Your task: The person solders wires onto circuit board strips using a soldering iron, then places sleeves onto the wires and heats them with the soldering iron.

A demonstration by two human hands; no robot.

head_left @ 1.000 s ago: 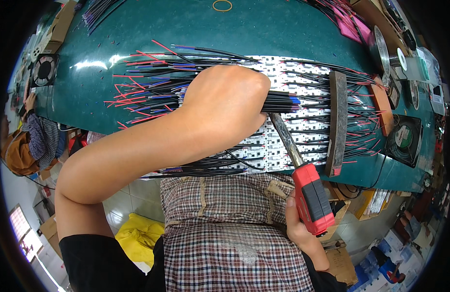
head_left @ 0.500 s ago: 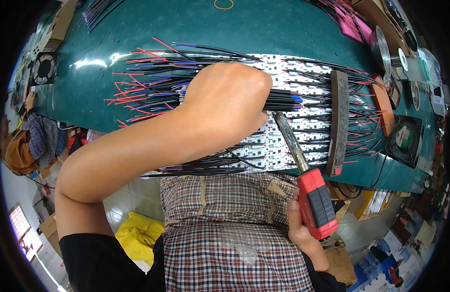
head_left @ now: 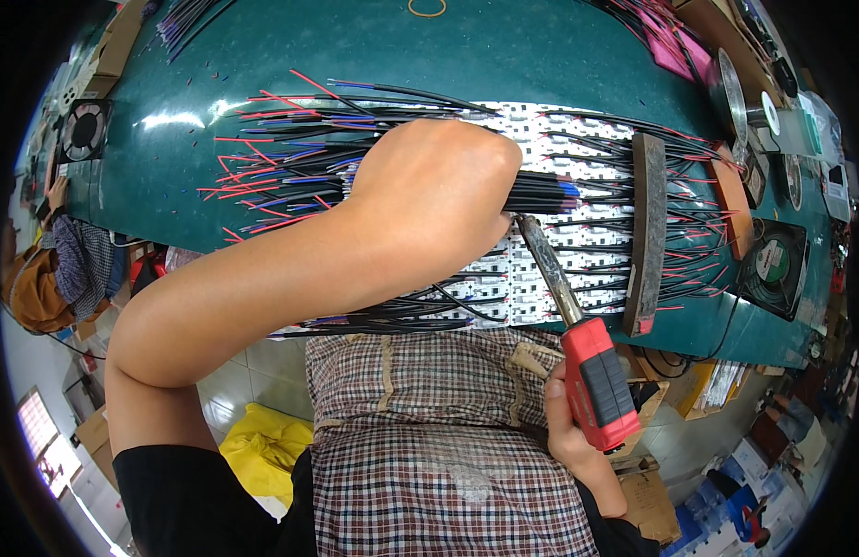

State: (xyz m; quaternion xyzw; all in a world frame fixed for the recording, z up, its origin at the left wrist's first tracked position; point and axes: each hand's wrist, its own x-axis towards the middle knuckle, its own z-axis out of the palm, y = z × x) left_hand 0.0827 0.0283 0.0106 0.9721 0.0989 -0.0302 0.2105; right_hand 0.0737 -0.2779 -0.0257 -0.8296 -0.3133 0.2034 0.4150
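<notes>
My left hand (head_left: 439, 186) is closed round a bundle of black wires (head_left: 541, 194) with blue ends, over a sheet of white circuit boards (head_left: 578, 246). Its fingers are mostly hidden under the back of the hand. In my right hand (head_left: 567, 429) is a red and black soldering iron (head_left: 601, 381), gripped by its handle. The iron's metal tip points up and left, close beside my left fingers and the boards; whether it touches a board I cannot tell. Black cables with bare-looking red and blue ends fan out from both sides of the sheet.
A dark bar (head_left: 645, 232) lies across the cables on the right. Beyond it are an orange block (head_left: 729, 201), a fan (head_left: 773, 265) and wire spools (head_left: 768, 116). Another fan (head_left: 83, 130) stands at the green table's (head_left: 309, 42) left end, near another person's hand (head_left: 57, 192).
The soldering iron has shifted slightly left, its tip closer to my left fingers. My left hand has edged very slightly right with the wire bundle.
</notes>
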